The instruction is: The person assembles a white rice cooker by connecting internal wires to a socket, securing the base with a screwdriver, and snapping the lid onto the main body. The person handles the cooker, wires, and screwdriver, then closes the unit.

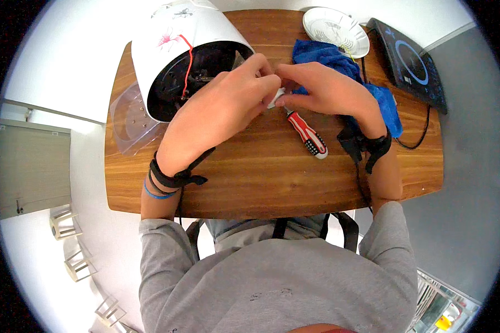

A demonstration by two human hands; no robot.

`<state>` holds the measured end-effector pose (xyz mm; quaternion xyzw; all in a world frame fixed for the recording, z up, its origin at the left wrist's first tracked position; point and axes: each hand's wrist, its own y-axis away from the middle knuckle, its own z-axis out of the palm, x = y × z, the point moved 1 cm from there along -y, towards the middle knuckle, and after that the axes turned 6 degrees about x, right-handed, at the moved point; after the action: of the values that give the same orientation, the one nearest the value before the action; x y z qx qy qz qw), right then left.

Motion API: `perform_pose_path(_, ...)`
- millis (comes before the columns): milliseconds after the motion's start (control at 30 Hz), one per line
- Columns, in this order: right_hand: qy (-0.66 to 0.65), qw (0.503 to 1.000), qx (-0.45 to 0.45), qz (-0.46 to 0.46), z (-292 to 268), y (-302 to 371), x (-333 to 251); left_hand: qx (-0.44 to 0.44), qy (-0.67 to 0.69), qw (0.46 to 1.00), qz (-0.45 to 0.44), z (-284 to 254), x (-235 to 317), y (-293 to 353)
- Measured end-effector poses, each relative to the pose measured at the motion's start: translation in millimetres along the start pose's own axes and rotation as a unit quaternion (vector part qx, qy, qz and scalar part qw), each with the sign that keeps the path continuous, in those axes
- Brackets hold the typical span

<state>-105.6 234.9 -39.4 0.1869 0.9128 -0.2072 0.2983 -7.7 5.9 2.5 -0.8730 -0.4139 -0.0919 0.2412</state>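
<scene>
My left hand (233, 91) and my right hand (328, 89) meet above the table, fingers closed around a small white piece (274, 99). Fingers cover most of it, so its exact kind is unclear. Just below them lies a screwdriver (307, 134) with a red, white and black handle, its shaft pointing up toward the white piece. Beside my left hand, a white appliance housing (150, 69) with a pink flower print rests on its side. Its dark open end faces me, and a red wire (190, 61) hangs out across the opening.
A clear plastic tray (122, 133) with several small screws sits left of the housing. Behind my right hand are a blue cloth (322, 54) and a round white slotted cover (329, 26). A black induction cooktop (408, 61) stands at the far right, a cable beside it.
</scene>
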Motion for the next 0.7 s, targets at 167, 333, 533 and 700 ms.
perform_pose_path(167,0.095,0.988,-0.084,0.084,-11.9,4.3,-8.6,-0.006,-0.122,0.991,-0.049,17.0,5.5,6.6)
perform_pose_path(333,0.151,0.976,-0.086,0.133,-11.5,16.9,21.7,-0.166,-0.144,0.975,-0.042,38.7,12.0,22.8)
perform_pose_path(533,0.129,0.985,-0.080,0.077,-4.9,23.7,35.7,-0.147,-0.114,0.982,-0.020,46.0,7.2,26.1)
perform_pose_path(700,0.106,0.985,-0.124,0.051,-11.0,20.6,31.4,-0.129,-0.152,0.980,-0.016,50.5,1.0,20.6)
